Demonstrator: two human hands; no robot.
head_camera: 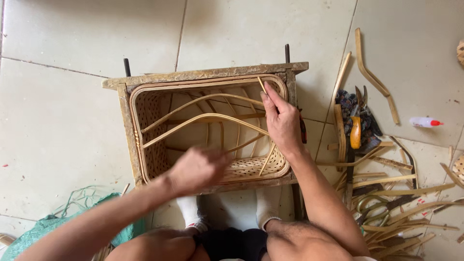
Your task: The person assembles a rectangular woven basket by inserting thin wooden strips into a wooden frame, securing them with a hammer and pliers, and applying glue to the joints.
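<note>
**Both hands inside the woven basket**

While the rectangular woven bamboo basket (251, 169) sits inside its weathered wooden box frame (203, 75) on the pale tiled floor (87, 38), I have both hands down at it. My right hand (282, 118) is over the far right corner, fingers pinched shut on a thin pale bamboo splint (261, 84) that sticks up past the rim. My left hand (198, 169) is at the near edge, blurred, curled loosely; I cannot tell whether it grips anything.

Two long curved bamboo ribs (203, 118) arch across the basket's open inside from left to right, running between my hands and crossing under my right fingers. Another short bamboo strip (266, 159) leans against the near right wall. Two dark metal rods (127, 66) stand up behind the frame's back corners.

To my right, just beside the frame, lies a pair of orange-handled cutters (356, 128) on a dark patterned cloth (344, 101), with a heap of loose bamboo strips (396, 203) spreading toward my right knee. Farther off lie a bent bamboo piece (372, 77) and a small white bottle with a red cap (424, 122). A green mesh bag (43, 227) lies under my left forearm. My feet in white socks (263, 208) rest beneath the frame's near side.
</note>
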